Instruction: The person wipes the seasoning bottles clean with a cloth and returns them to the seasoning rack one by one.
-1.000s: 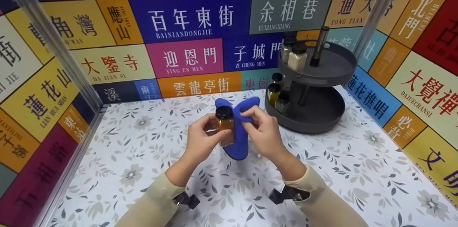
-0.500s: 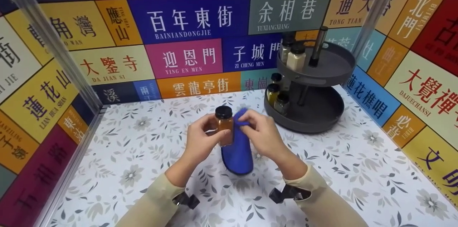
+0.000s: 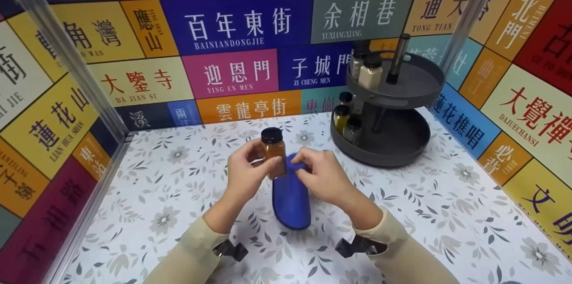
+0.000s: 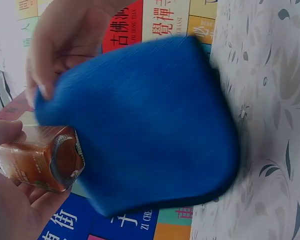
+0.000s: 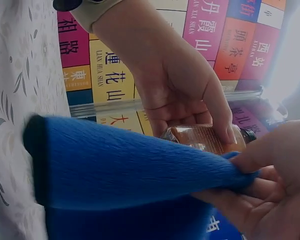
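My left hand (image 3: 248, 171) grips a small clear glass spice jar (image 3: 275, 153) with a black lid and orange-brown powder inside. It is upright but leans slightly, above the table. Just to its right, my right hand (image 3: 325, 175) pinches one bunched end of a blue cloth (image 3: 291, 201). The rest of the cloth (image 4: 155, 125) hangs down in a wide flap, blurred in the left wrist view. Seen from the right wrist, the cloth (image 5: 125, 162) narrows toward the pinching fingers and passes close to the jar (image 5: 200, 136); whether they touch I cannot tell.
A dark grey two-tier round rack (image 3: 386, 156) stands at the back right. Its upper tier bears a jar of pale powder (image 3: 370, 74) and another jar; several jars, one of them yellow (image 3: 341, 118), stand below. Sign-covered walls (image 3: 237, 20) enclose the floral-patterned table (image 3: 178, 221).
The cloth's free end has swung from behind the jar toward me and now hangs lower. My right hand has moved slightly down and left; the jar has shifted a little left.
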`<action>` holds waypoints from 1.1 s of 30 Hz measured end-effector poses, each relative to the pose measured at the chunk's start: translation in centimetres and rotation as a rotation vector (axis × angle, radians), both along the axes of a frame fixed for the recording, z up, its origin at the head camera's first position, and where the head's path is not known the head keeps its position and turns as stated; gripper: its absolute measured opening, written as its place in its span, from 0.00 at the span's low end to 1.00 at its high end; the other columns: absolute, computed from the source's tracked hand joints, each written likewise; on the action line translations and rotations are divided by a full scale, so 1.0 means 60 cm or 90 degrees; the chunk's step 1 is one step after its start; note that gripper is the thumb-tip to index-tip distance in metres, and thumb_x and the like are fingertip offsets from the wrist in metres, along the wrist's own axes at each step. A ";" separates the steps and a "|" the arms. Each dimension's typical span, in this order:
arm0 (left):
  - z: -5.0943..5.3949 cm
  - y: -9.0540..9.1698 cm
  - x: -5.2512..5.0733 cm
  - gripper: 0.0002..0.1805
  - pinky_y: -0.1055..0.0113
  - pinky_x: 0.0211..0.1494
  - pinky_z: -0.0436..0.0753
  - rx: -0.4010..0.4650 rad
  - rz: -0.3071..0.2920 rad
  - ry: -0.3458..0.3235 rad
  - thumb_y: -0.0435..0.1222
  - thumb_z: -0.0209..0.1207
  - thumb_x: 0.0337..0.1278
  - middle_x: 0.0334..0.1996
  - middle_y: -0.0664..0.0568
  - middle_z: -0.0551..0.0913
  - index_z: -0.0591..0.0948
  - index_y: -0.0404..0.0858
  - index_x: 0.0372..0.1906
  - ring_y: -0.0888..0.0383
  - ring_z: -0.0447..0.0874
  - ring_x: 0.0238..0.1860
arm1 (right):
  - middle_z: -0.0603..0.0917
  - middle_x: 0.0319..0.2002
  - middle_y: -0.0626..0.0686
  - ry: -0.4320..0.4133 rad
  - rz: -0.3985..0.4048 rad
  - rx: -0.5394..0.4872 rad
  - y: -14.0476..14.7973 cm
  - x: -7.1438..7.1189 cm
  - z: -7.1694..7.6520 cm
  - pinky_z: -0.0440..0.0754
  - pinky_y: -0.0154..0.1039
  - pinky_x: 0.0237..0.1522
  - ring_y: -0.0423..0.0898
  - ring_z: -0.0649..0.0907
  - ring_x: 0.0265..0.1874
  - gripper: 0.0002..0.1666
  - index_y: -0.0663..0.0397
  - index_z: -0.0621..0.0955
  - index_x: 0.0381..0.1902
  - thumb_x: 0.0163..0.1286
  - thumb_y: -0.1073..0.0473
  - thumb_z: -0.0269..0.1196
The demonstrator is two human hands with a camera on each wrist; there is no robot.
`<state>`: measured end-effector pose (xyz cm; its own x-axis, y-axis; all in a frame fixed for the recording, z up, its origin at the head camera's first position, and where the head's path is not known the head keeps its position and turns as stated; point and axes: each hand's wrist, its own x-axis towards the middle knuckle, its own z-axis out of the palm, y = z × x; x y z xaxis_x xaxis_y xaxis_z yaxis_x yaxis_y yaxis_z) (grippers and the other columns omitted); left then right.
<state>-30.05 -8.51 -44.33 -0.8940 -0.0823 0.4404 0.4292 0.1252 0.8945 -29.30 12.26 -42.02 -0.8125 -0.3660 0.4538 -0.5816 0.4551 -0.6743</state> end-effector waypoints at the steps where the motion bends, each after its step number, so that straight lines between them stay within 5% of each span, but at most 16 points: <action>1: 0.000 0.000 0.000 0.22 0.63 0.48 0.92 -0.001 -0.001 0.001 0.31 0.79 0.49 0.39 0.43 0.89 0.88 0.33 0.51 0.55 0.89 0.41 | 0.84 0.22 0.46 -0.029 0.003 0.024 0.001 -0.002 0.000 0.73 0.31 0.25 0.35 0.70 0.18 0.10 0.56 0.87 0.40 0.65 0.70 0.63; 5: -0.002 0.005 0.001 0.21 0.63 0.50 0.92 -0.007 -0.016 0.000 0.32 0.79 0.50 0.39 0.42 0.90 0.87 0.33 0.51 0.56 0.89 0.41 | 0.81 0.20 0.45 -0.074 -0.024 0.043 0.003 -0.009 0.000 0.73 0.32 0.26 0.37 0.70 0.18 0.10 0.54 0.88 0.41 0.65 0.69 0.63; 9: -0.006 0.010 0.002 0.21 0.63 0.51 0.92 -0.014 -0.056 -0.013 0.33 0.78 0.52 0.41 0.42 0.90 0.87 0.33 0.52 0.56 0.90 0.42 | 0.88 0.25 0.47 -0.019 -0.070 -0.069 0.001 -0.009 -0.002 0.77 0.32 0.28 0.38 0.75 0.20 0.10 0.54 0.87 0.41 0.68 0.70 0.63; 15: -0.011 0.008 0.006 0.24 0.62 0.51 0.92 -0.035 -0.101 -0.019 0.35 0.79 0.53 0.40 0.45 0.90 0.88 0.37 0.56 0.55 0.89 0.41 | 0.94 0.45 0.55 0.021 -0.048 -0.215 0.001 -0.014 -0.008 0.88 0.32 0.44 0.40 0.91 0.43 0.08 0.60 0.85 0.44 0.71 0.73 0.63; 18: -0.012 0.006 0.005 0.23 0.63 0.50 0.92 -0.034 -0.093 -0.016 0.35 0.79 0.53 0.39 0.45 0.90 0.88 0.37 0.55 0.56 0.89 0.41 | 0.93 0.42 0.55 -0.042 -0.018 -0.179 0.006 -0.025 -0.011 0.84 0.30 0.40 0.39 0.87 0.35 0.08 0.60 0.85 0.43 0.70 0.73 0.63; 25: -0.003 -0.002 0.003 0.23 0.61 0.52 0.92 0.011 -0.063 -0.007 0.30 0.78 0.51 0.41 0.42 0.90 0.87 0.32 0.54 0.57 0.89 0.42 | 0.83 0.26 0.47 -0.177 0.076 0.029 0.012 -0.037 -0.017 0.76 0.34 0.33 0.39 0.76 0.24 0.09 0.58 0.85 0.41 0.64 0.71 0.63; 28: 0.001 -0.005 0.002 0.23 0.61 0.52 0.92 0.017 -0.052 -0.004 0.31 0.78 0.52 0.43 0.42 0.89 0.86 0.31 0.54 0.55 0.90 0.43 | 0.82 0.24 0.45 -0.181 0.068 0.022 0.006 -0.032 -0.017 0.77 0.35 0.33 0.39 0.75 0.24 0.09 0.59 0.85 0.40 0.64 0.70 0.63; 33: 0.004 -0.008 0.001 0.23 0.63 0.51 0.91 0.023 -0.067 -0.013 0.32 0.77 0.55 0.45 0.43 0.89 0.85 0.32 0.55 0.56 0.90 0.44 | 0.87 0.27 0.49 -0.174 -0.007 -0.086 -0.001 -0.023 -0.014 0.78 0.35 0.35 0.40 0.79 0.25 0.09 0.57 0.87 0.40 0.64 0.71 0.64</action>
